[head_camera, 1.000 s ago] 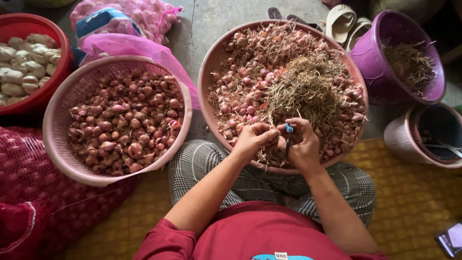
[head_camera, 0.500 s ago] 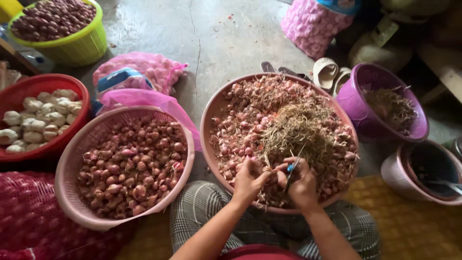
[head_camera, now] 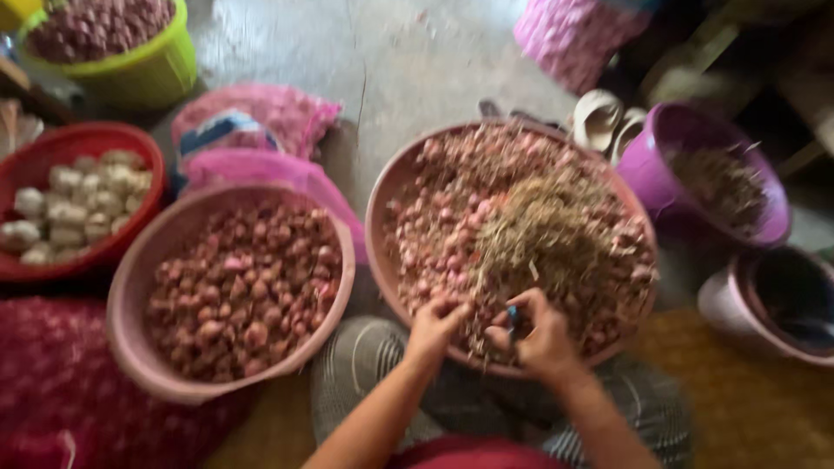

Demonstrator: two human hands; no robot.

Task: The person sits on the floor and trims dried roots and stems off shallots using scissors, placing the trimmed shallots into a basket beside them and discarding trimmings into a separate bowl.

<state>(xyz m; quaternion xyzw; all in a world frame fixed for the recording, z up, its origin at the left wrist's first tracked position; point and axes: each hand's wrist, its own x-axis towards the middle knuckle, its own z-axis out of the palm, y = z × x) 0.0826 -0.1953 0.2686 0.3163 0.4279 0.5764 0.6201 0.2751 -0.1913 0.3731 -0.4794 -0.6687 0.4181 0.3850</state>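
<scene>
A wide pink basin (head_camera: 382, 187) on my lap holds a heap of shallots (head_camera: 452, 234) with dry roots and stems (head_camera: 556, 230) piled in the middle. My left hand (head_camera: 437, 326) is at the near rim, fingers closed on a shallot. My right hand (head_camera: 539, 334) is beside it, gripping a small blue-handled knife (head_camera: 512, 317). The two hands almost touch over the heap. The frame is blurred.
A pink basket of trimmed shallots (head_camera: 243, 291) stands at my left. A red bowl of garlic (head_camera: 65, 200), a green tub (head_camera: 130, 52), pink mesh sacks (head_camera: 252, 117), purple buckets (head_camera: 712, 178) and sandals (head_camera: 599, 117) surround them on the concrete floor.
The view has tilted upward, so more floor and the green tub show. Both hands stay together at the near rim of the basin, working on a shallot.
</scene>
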